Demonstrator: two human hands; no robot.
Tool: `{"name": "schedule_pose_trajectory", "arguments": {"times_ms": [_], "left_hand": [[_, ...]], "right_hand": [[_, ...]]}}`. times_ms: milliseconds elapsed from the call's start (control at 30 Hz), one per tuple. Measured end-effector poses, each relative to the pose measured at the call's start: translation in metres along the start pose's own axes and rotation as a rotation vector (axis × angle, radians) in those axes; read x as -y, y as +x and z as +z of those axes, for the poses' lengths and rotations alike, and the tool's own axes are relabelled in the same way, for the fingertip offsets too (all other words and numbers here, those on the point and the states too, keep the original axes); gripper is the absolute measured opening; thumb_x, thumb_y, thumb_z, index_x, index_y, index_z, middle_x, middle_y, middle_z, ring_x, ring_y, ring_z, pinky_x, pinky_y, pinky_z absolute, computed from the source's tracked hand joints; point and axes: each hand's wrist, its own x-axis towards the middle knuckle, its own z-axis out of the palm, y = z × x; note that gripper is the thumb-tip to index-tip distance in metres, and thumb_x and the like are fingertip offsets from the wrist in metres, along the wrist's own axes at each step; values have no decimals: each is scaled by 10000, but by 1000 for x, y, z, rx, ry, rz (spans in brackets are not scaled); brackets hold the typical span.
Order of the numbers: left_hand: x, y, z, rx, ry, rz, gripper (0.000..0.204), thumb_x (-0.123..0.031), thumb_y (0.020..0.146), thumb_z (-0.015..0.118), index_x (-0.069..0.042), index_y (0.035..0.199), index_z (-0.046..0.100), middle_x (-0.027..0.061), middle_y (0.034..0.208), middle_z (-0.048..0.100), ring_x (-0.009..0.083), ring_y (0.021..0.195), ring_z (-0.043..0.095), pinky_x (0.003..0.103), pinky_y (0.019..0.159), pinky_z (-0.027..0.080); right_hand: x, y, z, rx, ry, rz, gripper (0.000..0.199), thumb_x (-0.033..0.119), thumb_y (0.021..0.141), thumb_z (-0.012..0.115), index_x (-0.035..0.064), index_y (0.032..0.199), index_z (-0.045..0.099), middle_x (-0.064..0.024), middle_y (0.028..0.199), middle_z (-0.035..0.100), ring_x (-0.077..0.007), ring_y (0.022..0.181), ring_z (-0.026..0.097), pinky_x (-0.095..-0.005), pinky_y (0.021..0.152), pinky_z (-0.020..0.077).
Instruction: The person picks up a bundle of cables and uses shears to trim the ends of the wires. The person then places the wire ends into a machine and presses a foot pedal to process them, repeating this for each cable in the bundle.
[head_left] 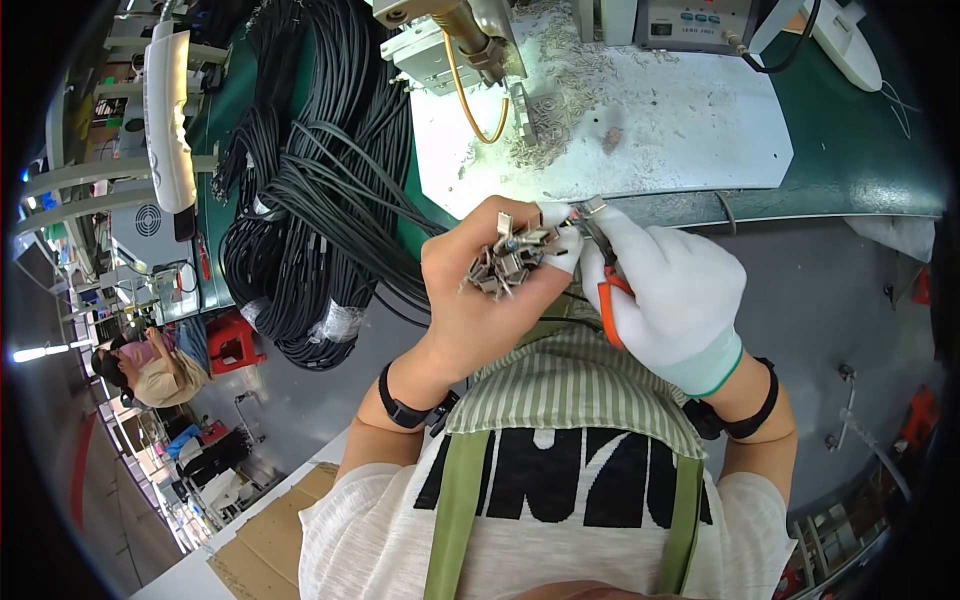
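My left hand (475, 320), with white covers on some fingertips, is closed around a cluster of small silvery metal connector shells (508, 260). Its covered fingertips also pinch something thin with a reddish spot, too small to make out. My right hand (690, 285) wears a white glove with a green cuff and grips pliers with orange handles (610, 305). The dark jaws point up and left to the fingertips of my left hand. A small metal piece (595, 205) shows at my gloved fingertips. Both hands are close together, just in front of the bench edge.
Thick bundles of black cable (330, 180) lie at the left and hang over the edge. A white board (690, 140) with scattered scraps lies beneath a machine head (480, 45). Behind it stands a soldering station (695, 22). A seated person (160, 370) is at far left.
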Motion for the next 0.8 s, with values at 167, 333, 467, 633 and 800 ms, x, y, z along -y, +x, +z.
{"name": "schedule_pose_trajectory", "arguments": {"times_ms": [167,333,467,633,800], "left_hand": [[4,-3,3,11,-59,79,360,58,674,683,2,1013,576,15,770,603,45,646,545,191,584,443],[2,0,-4,101,-45,103,390,66,667,673,-5,1039,577,18,782,607,49,655,551,194,591,446],[6,1,-1,126,-165,44,371,64,685,665,1,1039,574,25,797,610,52,678,561,196,603,453],[-10,2,4,2,-301,-220,286,58,710,659,13,980,573,26,818,609,58,687,553,206,597,451],[-9,6,0,25,-312,-470,212,36,731,668,22,924,582,23,787,609,54,668,538,206,591,452]], "right_hand": [[1,-3,-12,248,490,238,151,142,757,687,60,862,616,-68,597,543,-241,513,564,-325,474,432],[-3,-3,-13,199,486,175,121,133,774,682,54,838,616,-93,593,555,-261,508,570,-331,481,443],[-4,-2,-12,223,520,176,107,125,772,682,59,827,617,-90,592,552,-259,507,567,-331,482,441],[-5,1,-10,255,540,215,113,154,785,671,59,815,617,-99,609,556,-256,528,581,-339,487,439],[-5,3,6,-63,161,64,106,129,784,671,37,817,631,-74,549,500,-218,448,465,-287,461,377]]}}
